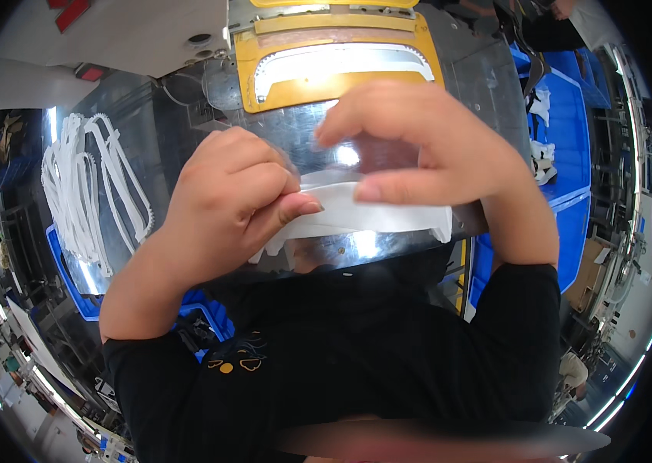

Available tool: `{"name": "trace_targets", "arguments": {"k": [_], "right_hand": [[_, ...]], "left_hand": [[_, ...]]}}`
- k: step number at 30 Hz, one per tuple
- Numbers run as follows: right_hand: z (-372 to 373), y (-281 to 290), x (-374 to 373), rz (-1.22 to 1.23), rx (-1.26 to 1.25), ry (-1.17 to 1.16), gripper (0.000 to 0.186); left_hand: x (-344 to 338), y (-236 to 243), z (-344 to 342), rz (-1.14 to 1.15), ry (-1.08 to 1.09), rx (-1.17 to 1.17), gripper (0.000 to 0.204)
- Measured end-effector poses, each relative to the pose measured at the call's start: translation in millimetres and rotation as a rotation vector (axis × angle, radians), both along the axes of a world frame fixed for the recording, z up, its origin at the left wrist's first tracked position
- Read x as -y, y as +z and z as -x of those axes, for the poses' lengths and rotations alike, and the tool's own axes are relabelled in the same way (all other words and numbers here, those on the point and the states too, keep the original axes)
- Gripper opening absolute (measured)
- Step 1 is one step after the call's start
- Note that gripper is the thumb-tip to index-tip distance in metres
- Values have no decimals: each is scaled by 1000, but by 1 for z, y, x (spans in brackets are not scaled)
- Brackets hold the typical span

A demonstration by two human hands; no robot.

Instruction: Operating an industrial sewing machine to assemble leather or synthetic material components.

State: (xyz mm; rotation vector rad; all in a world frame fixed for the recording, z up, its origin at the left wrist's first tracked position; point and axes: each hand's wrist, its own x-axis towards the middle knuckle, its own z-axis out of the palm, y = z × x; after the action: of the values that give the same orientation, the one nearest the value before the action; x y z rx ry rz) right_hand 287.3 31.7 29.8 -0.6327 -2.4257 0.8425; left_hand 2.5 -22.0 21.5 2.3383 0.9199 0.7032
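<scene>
A white, flat, cloth-like piece (395, 221) lies near the front edge of the shiny metal table, with one end bent down at its right. My left hand (225, 201) is closed, thumb against curled forefinger, pinching the piece near its left part. Above the right part of it is my right hand (434, 143), smeared by motion, its thumb and fingers spread apart with nothing visible between them. The thumb is close to the white piece; whether it touches cannot be told. Beyond both hands sits a yellow template (295, 94) holding a curved white strip with a toothed edge.
A bundle of white looped strips (83, 193) lies on the table's left side. Blue bins (569, 116) with white and dark pieces stand at the right. Another blue bin (222, 320) is below the table at the left. A pale machine body (141, 35) rises at the far left.
</scene>
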Motion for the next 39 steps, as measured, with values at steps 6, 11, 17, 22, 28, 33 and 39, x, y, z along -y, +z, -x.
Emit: {"name": "trace_targets", "arguments": {"k": [6,11,17,22,28,33,39], "right_hand": [[-6,23,11,459,23,211,26],[-35,46,1,670,-88,181,14],[-44,22,-23,666,-108,-333,20],[-45,-13,-42,538,-4,-582,23],[-44,-23,-51,450,72,-649,26],[-39,-21,-50,447,120,-684,26],[-43,-30,-51,366,107,-659,26]], "left_hand": [[7,18,14,225,-14,189,18],[10,17,24,568,57,620,21],[-10,2,25,567,342,547,20],[-30,-25,13,441,445,370,28],[-39,-29,11,197,430,59,33],[-40,-30,15,-22,378,-103,33],[-35,-25,12,-133,329,-219,28]]}}
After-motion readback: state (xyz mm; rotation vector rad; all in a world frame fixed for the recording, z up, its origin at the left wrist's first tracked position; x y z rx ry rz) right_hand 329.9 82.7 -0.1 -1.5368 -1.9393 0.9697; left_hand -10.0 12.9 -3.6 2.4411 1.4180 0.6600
